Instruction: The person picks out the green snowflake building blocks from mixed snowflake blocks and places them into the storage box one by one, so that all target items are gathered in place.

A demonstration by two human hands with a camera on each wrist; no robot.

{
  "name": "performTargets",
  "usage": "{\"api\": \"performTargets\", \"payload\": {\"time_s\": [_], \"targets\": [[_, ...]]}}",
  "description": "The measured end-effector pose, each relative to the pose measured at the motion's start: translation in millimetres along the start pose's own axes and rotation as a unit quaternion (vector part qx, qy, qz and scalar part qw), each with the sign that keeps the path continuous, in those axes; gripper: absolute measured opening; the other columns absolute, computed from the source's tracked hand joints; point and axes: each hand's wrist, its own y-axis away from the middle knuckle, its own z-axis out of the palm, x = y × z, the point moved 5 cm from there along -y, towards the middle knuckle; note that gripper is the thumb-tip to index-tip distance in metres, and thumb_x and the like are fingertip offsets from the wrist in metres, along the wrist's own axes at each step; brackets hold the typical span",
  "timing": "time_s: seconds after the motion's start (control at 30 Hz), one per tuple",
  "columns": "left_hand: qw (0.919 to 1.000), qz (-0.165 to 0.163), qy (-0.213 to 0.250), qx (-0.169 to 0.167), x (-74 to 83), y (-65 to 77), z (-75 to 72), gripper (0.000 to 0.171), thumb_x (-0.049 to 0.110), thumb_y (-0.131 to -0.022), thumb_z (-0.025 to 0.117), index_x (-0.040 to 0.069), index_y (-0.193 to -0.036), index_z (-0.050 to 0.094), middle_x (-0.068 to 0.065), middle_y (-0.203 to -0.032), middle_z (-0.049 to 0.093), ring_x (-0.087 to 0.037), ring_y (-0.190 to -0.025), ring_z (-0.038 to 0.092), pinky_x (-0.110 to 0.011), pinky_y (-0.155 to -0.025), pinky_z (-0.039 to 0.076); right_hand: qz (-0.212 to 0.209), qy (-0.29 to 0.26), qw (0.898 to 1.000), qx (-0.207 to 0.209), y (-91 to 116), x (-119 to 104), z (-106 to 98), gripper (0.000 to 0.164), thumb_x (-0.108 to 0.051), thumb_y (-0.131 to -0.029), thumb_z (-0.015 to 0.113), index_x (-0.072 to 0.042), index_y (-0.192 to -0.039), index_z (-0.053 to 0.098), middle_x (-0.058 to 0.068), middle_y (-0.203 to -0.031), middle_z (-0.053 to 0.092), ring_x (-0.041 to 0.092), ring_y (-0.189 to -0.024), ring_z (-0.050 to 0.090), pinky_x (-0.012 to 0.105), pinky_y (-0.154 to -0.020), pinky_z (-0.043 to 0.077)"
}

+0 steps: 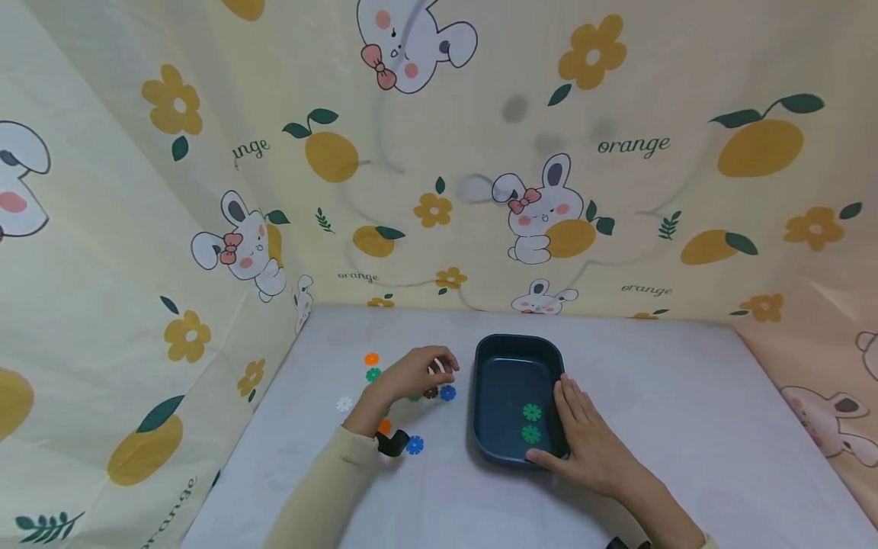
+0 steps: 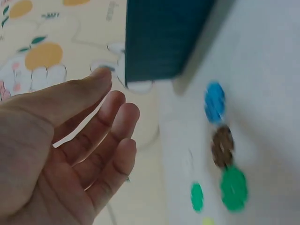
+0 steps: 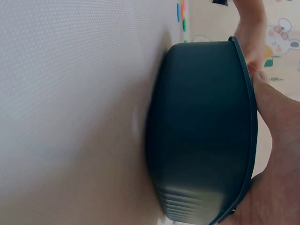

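Note:
A dark blue-green rectangular tray [image 1: 504, 381] stands on the white table, with two green snowflake-shaped plastic discs [image 1: 531, 412] on its floor. My right hand [image 1: 593, 450] rests against the tray's near right corner, fingers straight along the right rim and thumb on the near rim. Left of the tray, my left hand [image 1: 414, 374] hovers above the table, fingers loosely bent and holding nothing. Just by it lie a blue disc [image 1: 448, 393] and a brown disc [image 1: 430, 392]. In the left wrist view a green disc [image 2: 233, 188] touches the brown one.
More discs are scattered about the left forearm: an orange disc [image 1: 371, 358], a green one [image 1: 373, 374], a white one [image 1: 344, 404] and another blue one [image 1: 414, 444]. A patterned cloth [image 1: 411, 252] hangs behind the table and along its sides.

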Motion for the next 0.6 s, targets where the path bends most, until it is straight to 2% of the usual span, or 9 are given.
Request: {"api": "performTargets", "payload": {"time_s": [0.23,0.37,0.47,0.6], "targets": [[0.9985,-0.048,-0.023,0.014,-36.4,20.4,-7.3,0.019,0.012,-0.102,0.075,0.003,-0.119,0.072,0.001,-0.102,0.069,-0.018,-0.091,0.061,-0.033,-0.080,0.053,-0.006,0.000,1.000,0.005,0.8,1.0,0.9,0.124,-0.076,-0.088,0.071,0.009,-0.166,0.023,0.025,-0.177,0.013,0.044,-0.163,0.015,0.054,-0.131,0.015],[0.9954,-0.085,-0.040,0.017,-56.2,28.7,-5.5,0.018,0.012,-0.100,0.078,0.006,-0.116,0.073,0.001,-0.102,0.069,-0.016,-0.090,0.060,-0.035,-0.083,0.054,-0.006,0.003,1.000,0.006,1.0,-0.2,-0.9,0.123,-0.075,-0.088,0.072,0.009,-0.165,0.024,0.026,-0.176,0.014,0.044,-0.163,0.016,0.058,-0.130,0.020],[0.9924,-0.110,-0.052,0.017,-65.0,33.6,-3.6,0.021,0.013,-0.097,0.082,0.010,-0.115,0.073,0.000,-0.103,0.068,-0.016,-0.092,0.059,-0.037,-0.088,0.054,-0.010,0.005,1.000,0.010,1.0,-1.2,-3.2,0.123,-0.075,-0.088,0.072,0.009,-0.165,0.025,0.026,-0.176,0.015,0.045,-0.162,0.018,0.062,-0.127,0.023],[0.9884,-0.135,-0.068,0.016,-70.3,38.7,-1.4,0.023,0.015,-0.094,0.085,0.012,-0.113,0.073,-0.002,-0.102,0.065,-0.018,-0.092,0.057,-0.040,-0.088,0.053,-0.013,0.000,1.000,0.014,1.4,-1.4,-4.0,0.123,-0.074,-0.088,0.072,0.009,-0.165,0.025,0.027,-0.176,0.016,0.045,-0.162,0.018,0.060,-0.128,0.023]]}}
